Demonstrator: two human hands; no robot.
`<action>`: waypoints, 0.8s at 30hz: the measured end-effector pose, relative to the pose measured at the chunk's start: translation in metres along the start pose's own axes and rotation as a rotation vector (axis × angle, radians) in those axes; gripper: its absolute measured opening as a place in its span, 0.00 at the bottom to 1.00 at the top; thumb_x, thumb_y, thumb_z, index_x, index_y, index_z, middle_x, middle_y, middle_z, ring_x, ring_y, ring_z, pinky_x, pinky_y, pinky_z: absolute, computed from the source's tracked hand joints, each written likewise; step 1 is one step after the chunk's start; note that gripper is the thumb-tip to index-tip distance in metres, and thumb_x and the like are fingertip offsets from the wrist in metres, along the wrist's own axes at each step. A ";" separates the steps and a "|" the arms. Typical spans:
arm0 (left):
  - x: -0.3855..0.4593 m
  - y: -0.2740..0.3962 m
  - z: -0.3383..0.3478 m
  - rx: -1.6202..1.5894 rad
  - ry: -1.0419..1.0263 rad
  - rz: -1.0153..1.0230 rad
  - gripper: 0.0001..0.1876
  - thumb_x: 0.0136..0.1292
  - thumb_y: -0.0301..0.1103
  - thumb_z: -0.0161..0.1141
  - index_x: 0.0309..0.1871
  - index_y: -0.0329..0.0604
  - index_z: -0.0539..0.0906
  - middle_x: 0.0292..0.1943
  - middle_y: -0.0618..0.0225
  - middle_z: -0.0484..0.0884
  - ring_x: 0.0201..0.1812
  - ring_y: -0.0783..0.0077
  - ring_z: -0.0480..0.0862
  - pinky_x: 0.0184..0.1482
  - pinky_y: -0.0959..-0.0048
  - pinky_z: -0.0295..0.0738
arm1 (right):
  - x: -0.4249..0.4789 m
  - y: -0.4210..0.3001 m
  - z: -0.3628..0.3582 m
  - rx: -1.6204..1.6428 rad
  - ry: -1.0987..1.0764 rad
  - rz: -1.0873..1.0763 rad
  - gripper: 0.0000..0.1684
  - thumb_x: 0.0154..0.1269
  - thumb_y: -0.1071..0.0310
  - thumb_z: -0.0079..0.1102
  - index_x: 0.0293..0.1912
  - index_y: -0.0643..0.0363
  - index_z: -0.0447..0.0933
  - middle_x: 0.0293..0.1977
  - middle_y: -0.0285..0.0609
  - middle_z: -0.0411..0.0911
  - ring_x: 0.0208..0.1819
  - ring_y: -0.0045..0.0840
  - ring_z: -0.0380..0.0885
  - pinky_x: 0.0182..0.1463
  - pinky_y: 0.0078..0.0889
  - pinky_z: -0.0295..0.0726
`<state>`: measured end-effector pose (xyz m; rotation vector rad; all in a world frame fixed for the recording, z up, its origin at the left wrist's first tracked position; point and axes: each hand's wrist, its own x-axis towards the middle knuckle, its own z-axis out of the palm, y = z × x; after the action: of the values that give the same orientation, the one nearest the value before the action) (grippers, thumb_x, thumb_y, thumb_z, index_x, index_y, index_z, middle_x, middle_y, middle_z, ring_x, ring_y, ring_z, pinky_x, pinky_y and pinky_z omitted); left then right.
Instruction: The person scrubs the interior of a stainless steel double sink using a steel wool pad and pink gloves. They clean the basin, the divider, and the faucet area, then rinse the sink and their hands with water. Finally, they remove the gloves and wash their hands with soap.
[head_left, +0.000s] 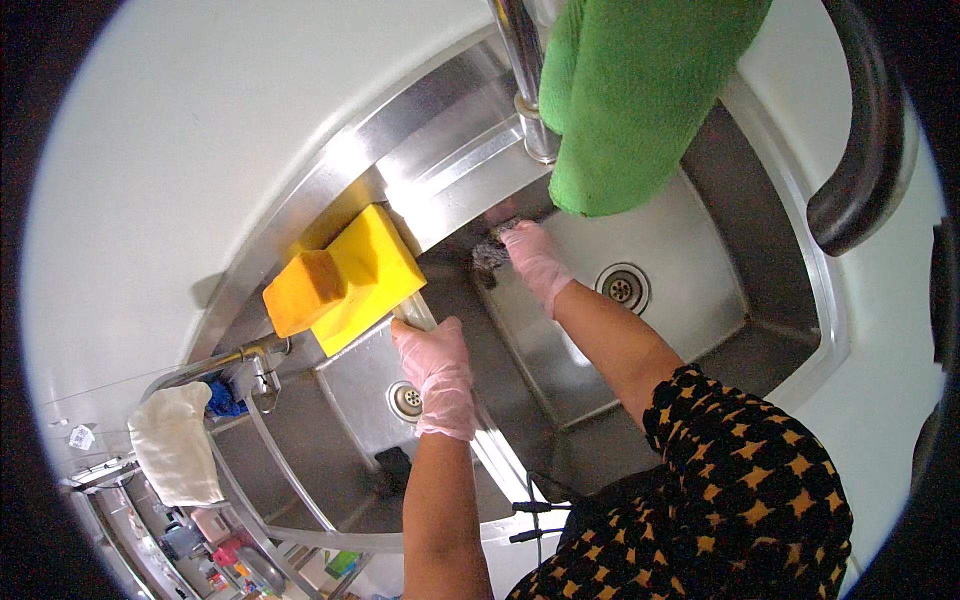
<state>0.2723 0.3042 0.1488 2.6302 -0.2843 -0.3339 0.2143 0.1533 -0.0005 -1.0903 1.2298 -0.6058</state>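
A stainless steel double sink (551, 191) lies before me, with two basins and a metal divider (499, 457) between them. My right hand (536, 255), in a thin pink glove, reaches into the right basin. It holds a dark grey scourer (491, 255), seemingly steel wool, against the basin's far left corner; the fingertips are partly hidden. My left hand (436, 367), also gloved in pink, grips the divider, thumb to the left and fingers curled over the other side. Just beyond it sit a yellow cloth (375, 270) and an orange sponge (304, 292) on the sink's back ledge.
A green cloth (637, 105) hangs over the faucet (529, 90), close above the right basin. Drains (622, 289) show in both basins. At left, a white cloth (176, 442) and a blue cloth (223, 397) hang by a metal rail (225, 364). A black curved handle (862, 165) juts in at right.
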 end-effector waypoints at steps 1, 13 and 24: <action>0.003 -0.001 0.002 -0.018 0.008 0.014 0.35 0.40 0.34 0.64 0.53 0.30 0.64 0.47 0.43 0.73 0.49 0.45 0.74 0.52 0.62 0.67 | -0.007 -0.009 0.003 -0.016 -0.067 -0.017 0.11 0.51 0.63 0.59 0.28 0.63 0.76 0.23 0.38 0.74 0.27 0.22 0.71 0.35 0.26 0.71; -0.004 0.012 -0.003 0.069 0.057 -0.007 0.29 0.40 0.32 0.64 0.47 0.31 0.66 0.42 0.45 0.73 0.45 0.46 0.74 0.50 0.62 0.67 | 0.006 -0.010 -0.018 -0.103 0.043 0.031 0.13 0.50 0.60 0.58 0.28 0.61 0.76 0.22 0.45 0.76 0.26 0.33 0.74 0.35 0.34 0.72; -0.003 0.013 -0.003 0.062 0.045 -0.012 0.32 0.40 0.33 0.64 0.50 0.31 0.65 0.46 0.45 0.73 0.47 0.45 0.74 0.51 0.62 0.68 | -0.039 -0.068 0.017 -0.128 -0.205 -0.142 0.15 0.49 0.61 0.60 0.31 0.63 0.78 0.25 0.45 0.78 0.28 0.28 0.75 0.36 0.28 0.73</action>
<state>0.2684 0.2948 0.1581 2.6978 -0.2676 -0.2734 0.2312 0.1650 0.0771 -1.3220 1.0298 -0.5137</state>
